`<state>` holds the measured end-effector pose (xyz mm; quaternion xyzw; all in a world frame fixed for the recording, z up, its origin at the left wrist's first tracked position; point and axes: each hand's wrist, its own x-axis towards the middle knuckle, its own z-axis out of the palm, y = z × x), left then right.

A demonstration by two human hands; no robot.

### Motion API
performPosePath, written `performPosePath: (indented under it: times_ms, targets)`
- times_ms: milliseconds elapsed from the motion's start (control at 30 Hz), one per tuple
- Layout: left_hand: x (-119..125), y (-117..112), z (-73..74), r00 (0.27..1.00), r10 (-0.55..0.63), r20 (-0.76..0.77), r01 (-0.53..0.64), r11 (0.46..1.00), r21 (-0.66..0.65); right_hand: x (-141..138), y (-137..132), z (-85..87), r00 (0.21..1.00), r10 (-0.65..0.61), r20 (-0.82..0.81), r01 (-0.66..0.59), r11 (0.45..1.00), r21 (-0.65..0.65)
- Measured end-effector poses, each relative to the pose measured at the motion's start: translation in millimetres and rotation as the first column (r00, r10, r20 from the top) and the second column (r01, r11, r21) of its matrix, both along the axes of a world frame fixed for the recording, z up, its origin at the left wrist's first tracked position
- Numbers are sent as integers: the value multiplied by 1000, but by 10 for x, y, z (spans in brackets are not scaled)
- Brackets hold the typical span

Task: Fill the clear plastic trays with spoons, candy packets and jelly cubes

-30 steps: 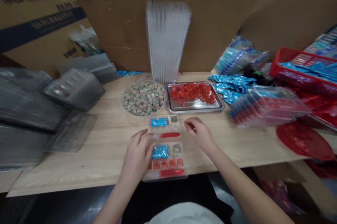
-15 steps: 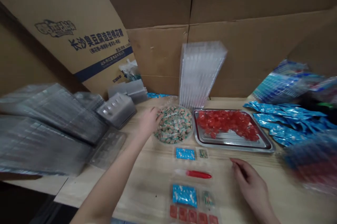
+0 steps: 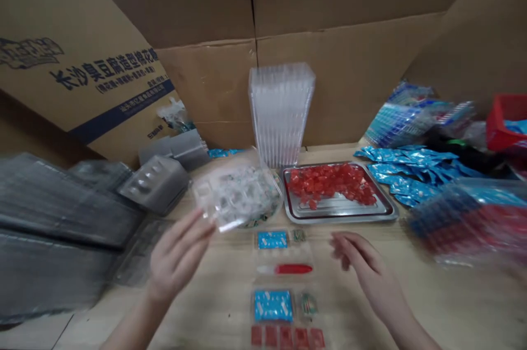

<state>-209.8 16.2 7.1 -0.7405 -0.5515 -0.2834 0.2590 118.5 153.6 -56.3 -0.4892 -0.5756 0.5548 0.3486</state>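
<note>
Left of centre, a clear tray (image 3: 224,196) is gripped by the left hand (image 3: 178,255), extended up and right from its fingertips; the farther right hand (image 3: 366,270), lower right, is held half-curled, contents unclear.

A motion-blurred clear blister tray (image 3: 224,196) hides much of the round bowl (image 3: 281,192), the bottom edge cuts off the nearer filled tray (image 3: 297,314), and the right edge crops the red basket (image 3: 497,124).

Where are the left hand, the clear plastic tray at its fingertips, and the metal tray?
Left hand (image 3: 177,257): head view, middle of the hand.
Clear plastic tray (image 3: 234,196): head view, its blurred middle.
Metal tray (image 3: 346,208): head view, bare floor near the front rim.
</note>
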Motion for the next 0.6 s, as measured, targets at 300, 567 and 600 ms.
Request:
performPosePath:
  times_ms: [300, 567, 600]
  targets:
    - [1059, -633, -471, 875, -115, 471, 173, 981, -82, -322, -396, 366, 909, 206, -363, -330, 888, -320]
    - [1706, -375, -413, -520, 389, 761, 257, 920, -294, -109, -929, 127, 922, 229, -313, -271, 958, -99]
    - [1570, -321, -358, -462, 426, 778, 260, 904, -341, -55, -741, 114, 937, 282, -206, -289, 957, -5]
